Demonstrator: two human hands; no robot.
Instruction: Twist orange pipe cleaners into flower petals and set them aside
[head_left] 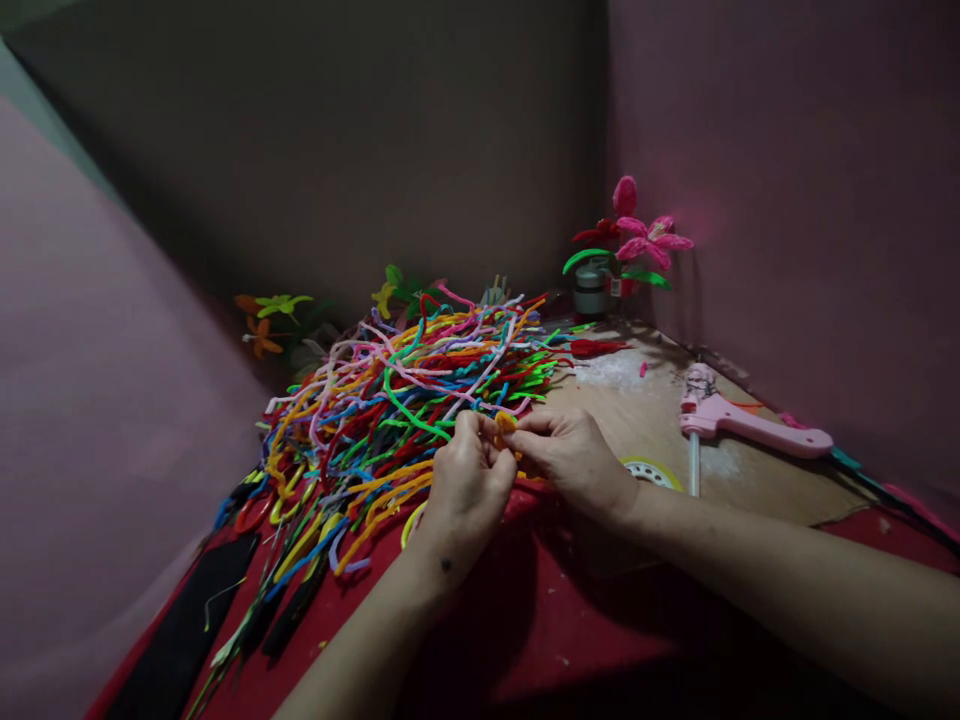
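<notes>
The left hand (476, 475) and right hand (574, 455) pinch an orange piece (507, 422), seemingly a bent pipe cleaner, each grip narrow around it, at the near right of a colourful pile (420, 378); a pink glue gun (750, 420) lies farther right.

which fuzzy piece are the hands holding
The small orange piece, pinched between the left hand and right hand; the multicoloured stems heaped behind are held by neither.

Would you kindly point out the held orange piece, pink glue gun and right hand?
Held orange piece (506, 422): head view, upper part.
Pink glue gun (741, 421): head view, the handle.
Right hand (576, 455): head view, its back.
</notes>
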